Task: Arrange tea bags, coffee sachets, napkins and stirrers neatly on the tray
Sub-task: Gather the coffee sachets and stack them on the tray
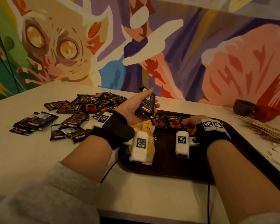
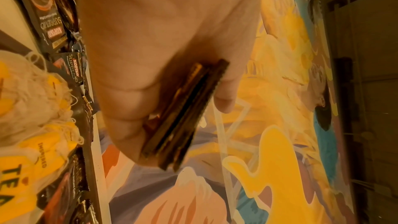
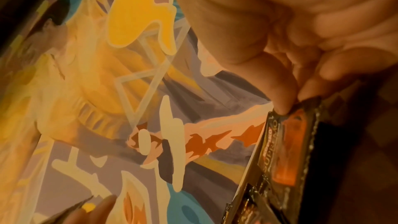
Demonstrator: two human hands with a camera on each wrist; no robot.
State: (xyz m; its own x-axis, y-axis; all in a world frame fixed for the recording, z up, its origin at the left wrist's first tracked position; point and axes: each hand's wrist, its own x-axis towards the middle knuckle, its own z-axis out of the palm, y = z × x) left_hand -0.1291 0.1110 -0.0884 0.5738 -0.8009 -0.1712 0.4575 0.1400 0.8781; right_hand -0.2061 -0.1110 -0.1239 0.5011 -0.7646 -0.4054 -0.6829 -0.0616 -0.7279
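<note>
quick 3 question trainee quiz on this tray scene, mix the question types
1. True or false: the left hand holds a stack of sachets above the tray.
2. Which lie on the tray beside the left wrist? A) stirrers B) tea bags C) napkins
3. Fill in: the right hand pinches the corner of a ____ lying on the tray.

Key: 1 true; 2 B; 3 sachet
</note>
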